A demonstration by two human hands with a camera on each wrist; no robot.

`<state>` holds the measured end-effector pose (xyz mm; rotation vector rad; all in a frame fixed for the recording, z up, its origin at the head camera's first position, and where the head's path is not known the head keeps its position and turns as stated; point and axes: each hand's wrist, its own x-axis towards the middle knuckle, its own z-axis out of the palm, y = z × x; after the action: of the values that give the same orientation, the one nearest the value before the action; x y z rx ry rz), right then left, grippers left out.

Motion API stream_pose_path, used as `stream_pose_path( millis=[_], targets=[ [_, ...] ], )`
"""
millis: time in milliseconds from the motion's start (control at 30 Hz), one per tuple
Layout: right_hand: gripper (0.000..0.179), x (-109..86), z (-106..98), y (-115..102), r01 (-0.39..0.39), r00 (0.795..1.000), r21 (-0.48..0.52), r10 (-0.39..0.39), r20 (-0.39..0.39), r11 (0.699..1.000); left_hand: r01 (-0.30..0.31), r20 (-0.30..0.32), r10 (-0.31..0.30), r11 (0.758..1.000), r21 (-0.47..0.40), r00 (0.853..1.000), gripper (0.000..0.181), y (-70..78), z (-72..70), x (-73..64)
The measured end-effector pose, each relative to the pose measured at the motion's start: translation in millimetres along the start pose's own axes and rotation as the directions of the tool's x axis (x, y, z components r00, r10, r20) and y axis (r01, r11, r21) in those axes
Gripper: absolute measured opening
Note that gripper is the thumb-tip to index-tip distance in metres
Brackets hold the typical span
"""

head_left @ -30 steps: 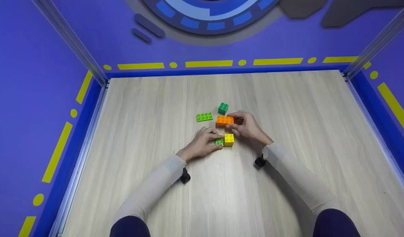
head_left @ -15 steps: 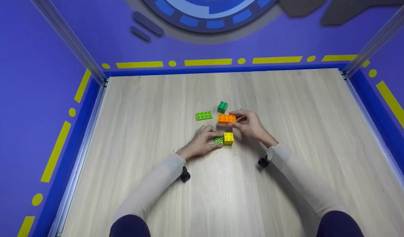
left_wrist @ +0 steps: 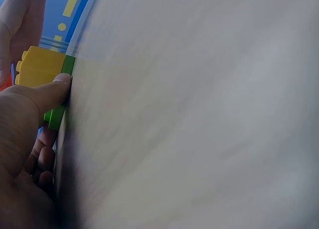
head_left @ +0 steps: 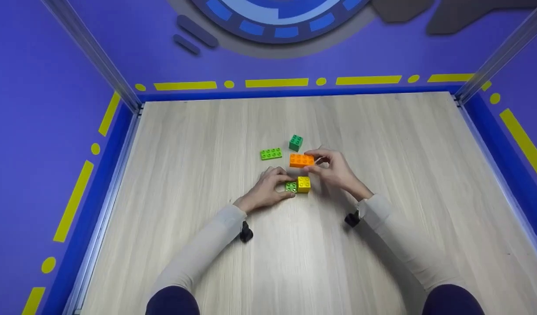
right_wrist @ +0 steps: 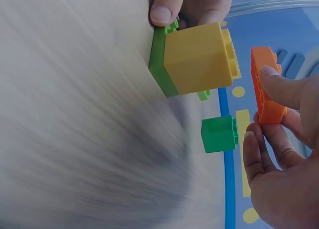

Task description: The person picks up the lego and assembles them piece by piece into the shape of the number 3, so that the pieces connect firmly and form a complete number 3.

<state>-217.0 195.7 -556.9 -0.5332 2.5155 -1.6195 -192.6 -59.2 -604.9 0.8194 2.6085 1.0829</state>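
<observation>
My left hand [head_left: 267,187] pinches a flat light green building brick [head_left: 291,187] between thumb and fingers, low against the tabletop. A tall yellow brick [head_left: 303,185] sits on its right end, studs up, while the studs at the left end stay bare. My right hand [head_left: 336,169] holds an orange brick [head_left: 300,161] by its right end, just beyond the yellow one. In the right wrist view, the orange brick [right_wrist: 266,84] is raised off the table and apart from the yellow brick [right_wrist: 198,58]. The left thumb [left_wrist: 61,82] presses the flat brick's side.
A second flat light green brick [head_left: 271,154] lies left of the orange one. Behind stands a small dark green brick [head_left: 296,142], turned at an angle. Blue walls [head_left: 268,65] close off the wooden table [head_left: 198,140] at the back and sides.
My right hand has shifted slightly rightward with the orange brick, then a little back toward me. The left hand, the flat brick and the yellow brick keep their places.
</observation>
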Motion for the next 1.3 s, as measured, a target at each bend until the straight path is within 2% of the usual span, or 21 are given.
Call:
stream_pose_path(
  millis=[533,967,1300],
  targets=[
    [0.035,-13.5,1,-8,0.048,0.999,-0.028,-0.048,0.002,0.998,0.041,0.013,-0.041,0.998,-0.040,0.999,0.045,0.1,-1.1,1.0],
    [0.035,-21.6,4,-7,0.051,0.999,0.005,-0.051,-0.005,0.999,0.030,0.006,-0.030,0.999,-0.041,1.000,0.044,-1.1,0.4,0.5],
    [0.037,-25.8,6,-8,0.052,0.999,-0.006,-0.052,0.004,0.999,0.059,0.015,-0.059,0.997,-0.051,0.998,0.044,-0.9,-2.0,0.0]
  ],
)
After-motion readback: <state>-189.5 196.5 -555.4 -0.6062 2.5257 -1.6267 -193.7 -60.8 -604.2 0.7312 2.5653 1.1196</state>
